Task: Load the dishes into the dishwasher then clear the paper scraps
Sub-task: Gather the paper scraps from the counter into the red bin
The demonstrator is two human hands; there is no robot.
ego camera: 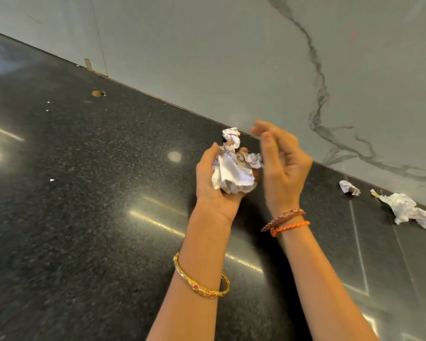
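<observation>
- The left hand [215, 179] cups a wad of crumpled paper [232, 174] in its curled fingers, palm up, above the black counter [84, 193].
- The right hand [282, 166] hovers just beside the wad, fingers loosely bent and holding nothing.
- One loose scrap [231, 136] sticks up at the far side of the wad; it looks likely to fall unless pressed in.
- More scraps wait on the counter to the right near the wall: a small piece [349, 187] and a larger crumpled sheet [408, 210].
- Good practice: keep the left palm level, tuck the loose scrap down, then reach right with the free hand.
</observation>
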